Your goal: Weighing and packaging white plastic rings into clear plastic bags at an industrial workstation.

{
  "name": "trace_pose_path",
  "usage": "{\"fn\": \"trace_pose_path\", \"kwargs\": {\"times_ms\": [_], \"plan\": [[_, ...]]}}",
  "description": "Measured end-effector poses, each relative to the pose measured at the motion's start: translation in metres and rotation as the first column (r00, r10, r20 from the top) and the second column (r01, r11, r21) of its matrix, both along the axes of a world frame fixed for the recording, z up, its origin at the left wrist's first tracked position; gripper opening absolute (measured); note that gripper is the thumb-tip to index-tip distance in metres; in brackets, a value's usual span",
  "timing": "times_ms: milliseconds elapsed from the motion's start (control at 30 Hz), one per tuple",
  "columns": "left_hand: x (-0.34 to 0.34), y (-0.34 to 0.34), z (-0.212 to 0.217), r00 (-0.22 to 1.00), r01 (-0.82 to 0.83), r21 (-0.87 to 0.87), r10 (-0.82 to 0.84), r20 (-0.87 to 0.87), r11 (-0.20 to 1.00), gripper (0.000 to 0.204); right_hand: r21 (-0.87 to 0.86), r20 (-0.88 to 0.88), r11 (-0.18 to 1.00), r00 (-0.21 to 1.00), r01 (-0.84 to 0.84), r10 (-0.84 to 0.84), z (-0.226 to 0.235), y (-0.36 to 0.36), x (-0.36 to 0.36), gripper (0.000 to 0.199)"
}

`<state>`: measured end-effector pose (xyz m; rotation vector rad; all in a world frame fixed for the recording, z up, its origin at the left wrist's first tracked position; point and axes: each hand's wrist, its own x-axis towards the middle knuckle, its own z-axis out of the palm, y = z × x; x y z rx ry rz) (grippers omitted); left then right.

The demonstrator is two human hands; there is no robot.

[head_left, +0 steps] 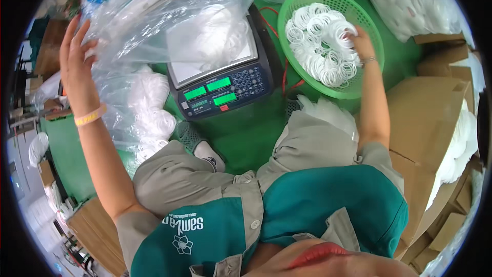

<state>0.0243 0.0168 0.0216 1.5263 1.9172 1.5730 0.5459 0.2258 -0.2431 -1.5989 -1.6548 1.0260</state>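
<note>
My right hand point(363, 44) reaches into a round green plastic basket point(370, 20), its fingers closed on the edge of a bunch of white rings point(338, 34). More thin white rings point(334, 70) lie in loops beneath it. On the left, my left hand point(78, 61) is raised with its fingers apart, beside a large clear plastic bag point(133, 38). That bag stretches over a dark digital scale point(225, 84) with green lit displays. A white heap of rings point(218, 36) rests on the scale's plate, seen blurred through the plastic.
Bagged white rings point(151, 107) lie left of the scale, near my foot. An open cardboard box point(428, 118) stands close on my right. Behind it, at the far right, sits a full clear bag point(412, 2). A red cord point(285, 72) runs between scale and basket.
</note>
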Motion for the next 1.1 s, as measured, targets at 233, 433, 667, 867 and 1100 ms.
{"fn": "trace_pose_path", "kwargs": {"times_ms": [233,433,667,867,1100], "plan": [[-0.003,-0.001,-0.002,0.991,0.116,0.091,-0.121,0.049,0.989,0.04,0.295,-0.318,0.892,0.845,-0.344,0.431,0.245,-0.016,-0.111,0.029],[-0.009,-0.022,-0.003,0.988,0.128,0.112,-0.137,0.074,0.985,0.038,0.581,0.385,0.501,0.76,-0.641,0.524,0.308,-0.059,-0.288,0.014],[0.008,-0.02,0.014,0.959,0.186,0.15,-0.213,0.186,0.971,0.039,0.433,0.738,0.393,0.57,-0.811,0.361,0.275,-0.066,-0.313,0.025],[0.004,-0.035,0.012,0.977,0.091,0.129,-0.114,0.179,0.987,0.045,0.433,0.707,0.491,0.623,-0.756,0.336,0.274,-0.072,-0.329,0.025],[0.003,-0.032,0.009,0.973,0.116,0.172,-0.146,0.179,0.978,0.04,0.592,-0.102,0.706,0.833,-0.389,0.545,0.295,-0.085,-0.266,0.026]]}}
